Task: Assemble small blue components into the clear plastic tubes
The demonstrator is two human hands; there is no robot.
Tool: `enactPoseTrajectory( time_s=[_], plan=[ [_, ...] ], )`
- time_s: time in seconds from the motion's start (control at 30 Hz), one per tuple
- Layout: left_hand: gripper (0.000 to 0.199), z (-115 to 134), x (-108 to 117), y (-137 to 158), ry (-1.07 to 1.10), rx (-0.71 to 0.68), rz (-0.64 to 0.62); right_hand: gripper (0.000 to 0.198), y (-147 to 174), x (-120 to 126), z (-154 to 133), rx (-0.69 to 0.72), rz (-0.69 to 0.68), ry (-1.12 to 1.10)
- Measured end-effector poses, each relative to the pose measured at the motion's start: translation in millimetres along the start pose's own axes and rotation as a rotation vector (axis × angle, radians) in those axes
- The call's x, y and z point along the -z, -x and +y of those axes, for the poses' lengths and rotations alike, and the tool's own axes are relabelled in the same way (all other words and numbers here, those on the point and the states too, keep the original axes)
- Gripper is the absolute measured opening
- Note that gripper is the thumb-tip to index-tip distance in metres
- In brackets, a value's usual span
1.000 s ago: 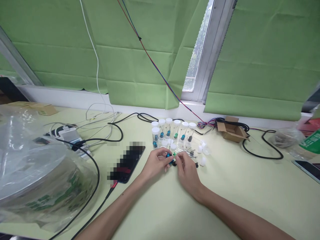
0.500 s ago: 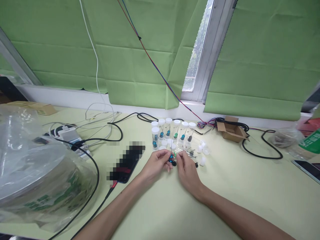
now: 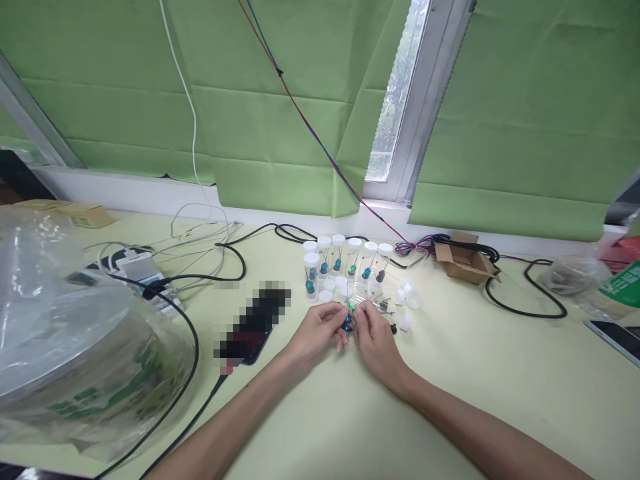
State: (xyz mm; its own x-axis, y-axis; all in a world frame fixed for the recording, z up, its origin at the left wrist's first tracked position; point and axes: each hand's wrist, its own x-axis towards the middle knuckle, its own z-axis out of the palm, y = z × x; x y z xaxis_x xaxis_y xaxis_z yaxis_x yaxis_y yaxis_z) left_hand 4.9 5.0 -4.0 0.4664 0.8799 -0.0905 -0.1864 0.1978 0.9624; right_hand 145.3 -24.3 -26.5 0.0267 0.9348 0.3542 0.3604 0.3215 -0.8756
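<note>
Thumb and fingers of my left hand are closed on a small shiny blue part, just above the table. Beside it, my right hand has its fingers pinched together close to the part; what they hold, if anything, is hidden. Behind my hands stand several clear vials with white caps, each with a small blue, green or dark piece on a wire inside. Loose white caps lie in front of the vials. Small dark metal pieces and a black piece lie by my right hand.
To the left lies a phone with a cable plugged in. A large plastic-wrapped roll fills the left side. An open cardboard box and black cables are at the back right, with another phone at the right edge.
The blue part has turned between my fingers. Its upright wire and the black piece at its lower end no longer show. Both hands stay in nearly the same place.
</note>
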Motion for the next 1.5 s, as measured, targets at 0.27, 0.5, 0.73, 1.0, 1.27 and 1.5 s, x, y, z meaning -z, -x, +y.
enactPoseTrajectory(
  time_s=[0.27,0.5,0.73,1.0,1.27,1.5],
  plan=[
    [0.034,-1,-1,1,-0.035,-0.003,0.013,0.027,0,1,-2,0.042,-0.005,0.087],
    [0.034,2,-5,3,-0.092,0.002,0.055,0.027,-1,1,-1,0.09,-0.018,0.142],
    [0.037,2,-9,3,-0.148,-0.004,0.088,0.027,-1,-1,0,0.102,-0.044,0.144],
    [0.038,-1,-10,4,-0.178,-0.009,0.086,0.028,-1,-1,1,0.101,-0.051,0.154],
    [0.038,-1,-11,3,-0.144,-0.009,0.088,0.029,-1,-1,1,0.106,-0.045,0.174],
    [0.038,0,-13,4,-0.106,-0.008,0.093,0.029,0,-1,-1,0.106,-0.044,0.178]
  ],
)
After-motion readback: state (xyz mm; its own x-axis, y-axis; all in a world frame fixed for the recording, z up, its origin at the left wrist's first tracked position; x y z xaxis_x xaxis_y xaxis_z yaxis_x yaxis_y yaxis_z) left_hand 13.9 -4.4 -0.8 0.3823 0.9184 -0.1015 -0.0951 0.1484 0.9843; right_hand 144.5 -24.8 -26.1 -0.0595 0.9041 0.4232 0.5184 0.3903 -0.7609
